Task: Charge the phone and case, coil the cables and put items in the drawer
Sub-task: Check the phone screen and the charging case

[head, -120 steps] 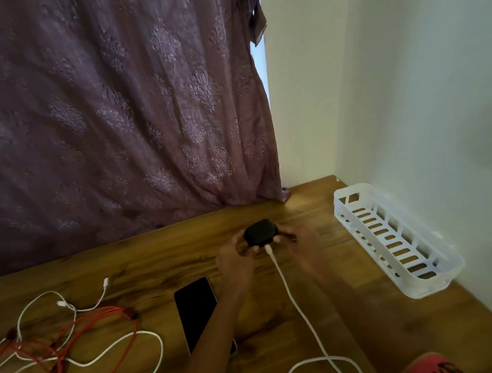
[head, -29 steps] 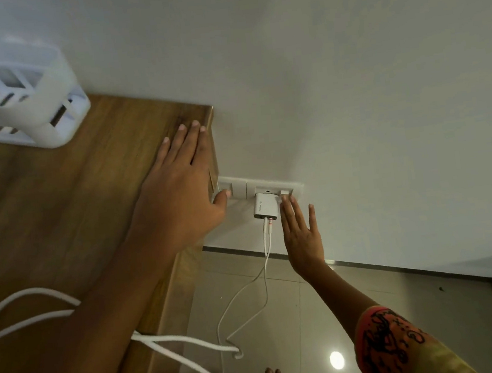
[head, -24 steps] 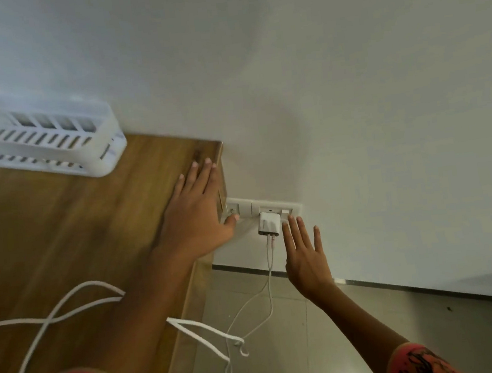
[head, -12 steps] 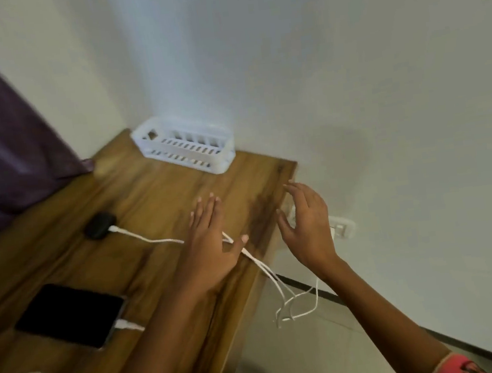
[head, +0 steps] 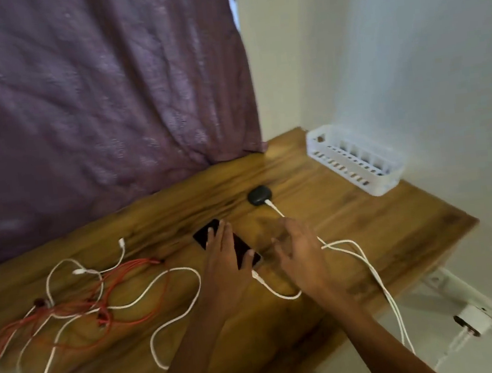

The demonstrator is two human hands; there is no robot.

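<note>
A black phone [head: 206, 237] lies screen up on the wooden table [head: 366, 228], with a white cable [head: 276, 290] plugged into its near end. My left hand [head: 222, 259] rests flat over the phone, fingers straight. My right hand [head: 301, 253] hovers just right of it, fingers spread and holding nothing. A small black case [head: 259, 195] sits farther back with a white cable [head: 276, 210] plugged in. Both cables run off the table's right edge toward a white charger [head: 476, 321] in a wall socket. Tangled red cables [head: 111, 281] and white cables [head: 64, 268] lie at the left.
A white slotted plastic basket [head: 358, 164] stands against the wall at the table's back right corner. A purple curtain [head: 90, 96] hangs behind the table. The right table edge drops to a pale floor beside the wall.
The view swung back from the wall socket to the table. Both hands left the table edge and socket and now sit over and beside the phone.
</note>
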